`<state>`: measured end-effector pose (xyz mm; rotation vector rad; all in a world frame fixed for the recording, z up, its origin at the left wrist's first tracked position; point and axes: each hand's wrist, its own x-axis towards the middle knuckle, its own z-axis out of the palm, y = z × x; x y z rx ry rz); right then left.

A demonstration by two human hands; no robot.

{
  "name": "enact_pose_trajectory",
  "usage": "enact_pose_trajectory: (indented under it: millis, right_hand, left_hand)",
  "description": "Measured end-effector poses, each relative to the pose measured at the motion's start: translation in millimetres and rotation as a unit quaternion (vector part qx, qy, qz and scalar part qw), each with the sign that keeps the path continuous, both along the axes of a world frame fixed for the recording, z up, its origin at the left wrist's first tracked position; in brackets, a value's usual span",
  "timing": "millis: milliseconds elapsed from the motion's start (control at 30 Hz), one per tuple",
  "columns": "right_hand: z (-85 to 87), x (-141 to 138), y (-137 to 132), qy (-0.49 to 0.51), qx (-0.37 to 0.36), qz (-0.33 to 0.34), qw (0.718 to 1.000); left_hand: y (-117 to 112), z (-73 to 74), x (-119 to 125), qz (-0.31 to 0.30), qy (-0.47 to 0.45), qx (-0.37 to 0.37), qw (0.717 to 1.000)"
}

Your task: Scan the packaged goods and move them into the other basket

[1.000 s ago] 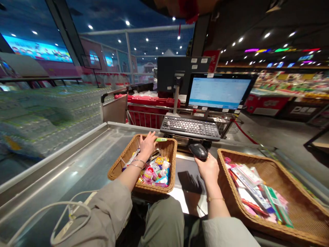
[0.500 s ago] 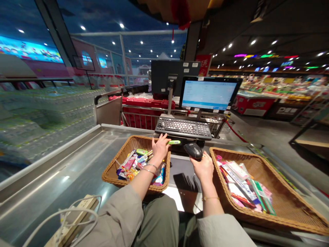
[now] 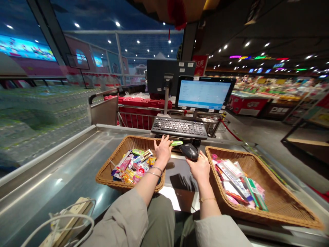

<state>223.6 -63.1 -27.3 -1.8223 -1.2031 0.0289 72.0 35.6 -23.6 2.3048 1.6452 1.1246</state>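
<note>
My left hand (image 3: 162, 149) is above the right rim of the left wicker basket (image 3: 105, 164), closed on a small green packet (image 3: 177, 143) that sticks out to the right. What kind of item it is I cannot make out. Assorted small sweets and packets (image 3: 133, 166) fill that basket. My right hand (image 3: 200, 166) grips a black barcode scanner (image 3: 189, 151), whose head points up and left toward the green packet. A gap separates the packet from the scanner. To the right of that hand stands another wicker basket (image 3: 290, 197) with flat packages (image 3: 239, 181) in its left part.
Beyond my hands are a black keyboard (image 3: 179, 127) and a lit monitor (image 3: 204, 94). A white power strip (image 3: 69, 219) with looped cables lies on the metal counter (image 3: 74, 164) at the lower left. A shopping cart (image 3: 138, 118) stands behind the counter.
My left hand has shifted right with the green packet, closer to the scanner. The whole view has moved slightly. Both hands keep their hold.
</note>
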Motion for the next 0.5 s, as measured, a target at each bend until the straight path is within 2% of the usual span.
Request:
enact_pose_trajectory:
  millis: [500]
  right_hand:
    - [-3.7,-0.4,-0.6,-0.014,-0.005,0.018,1.0]
  left_hand:
    - [1.7,-8.1,0.6,0.002,-0.004,0.003,1.0]
